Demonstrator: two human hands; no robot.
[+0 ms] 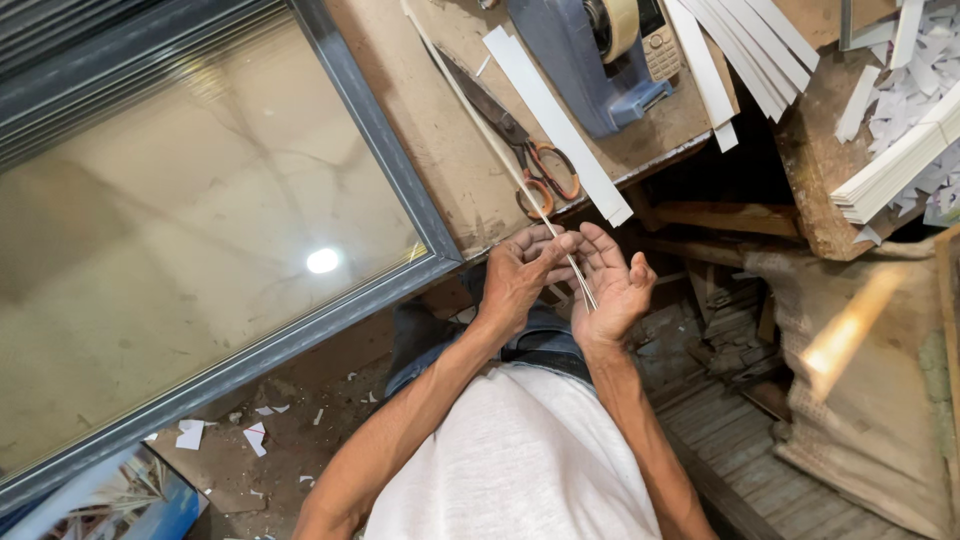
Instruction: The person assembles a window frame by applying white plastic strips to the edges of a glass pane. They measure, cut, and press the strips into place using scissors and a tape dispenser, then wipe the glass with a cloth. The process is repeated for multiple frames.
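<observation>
A thin white strip (pixel 480 125) runs long and narrow from the far end of the workbench down to my hands at the bench's near edge. My left hand (pixel 520 275) pinches the strip's near end between thumb and fingers. My right hand (pixel 612 288) is cupped palm-up right beside it, and the strip's end lies across its palm. Scissors with orange handles (pixel 520 140) lie on the bench just beyond my hands, next to a wider white paper strip (pixel 555 120).
A large grey-framed glass panel (pixel 385 150) fills the left. A blue tape dispenser (pixel 590 60) stands at the back, with several white strips (pixel 745 45) beside it. A stack of white strips (pixel 895 165) and paper scraps lie at the right. A sack (pixel 870 400) stands lower right.
</observation>
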